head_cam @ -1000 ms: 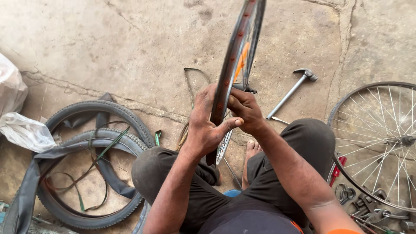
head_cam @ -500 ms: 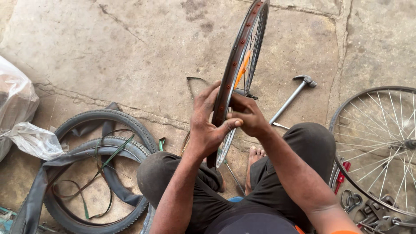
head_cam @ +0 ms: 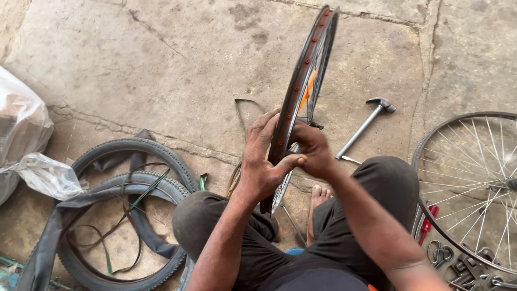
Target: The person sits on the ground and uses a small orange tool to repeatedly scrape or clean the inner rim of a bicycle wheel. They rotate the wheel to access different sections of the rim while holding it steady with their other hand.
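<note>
I sit on a concrete floor with a bare bicycle wheel rim (head_cam: 307, 70) standing upright between my knees, its reddish inner channel facing me. My left hand (head_cam: 258, 161) lies flat against the rim's left side, thumb hooked across the channel. My right hand (head_cam: 312, 148) grips the rim from the right, fingers curled over its edge close to the left thumb. An orange reflector (head_cam: 308, 89) shows among the spokes. My bare foot (head_cam: 318, 207) rests below the rim.
Two black tyres (head_cam: 156, 161) with a loose inner tube (head_cam: 59, 226) and rim strips lie at left, beside clear plastic bags (head_cam: 27, 145). A hammer (head_cam: 366, 124) lies right of the rim. Another spoked wheel (head_cam: 474, 183) and small tools (head_cam: 458, 258) sit at far right.
My view has shifted slightly; both hands stay on the rim, the left thumb and right fingers working closer together across the channel.
</note>
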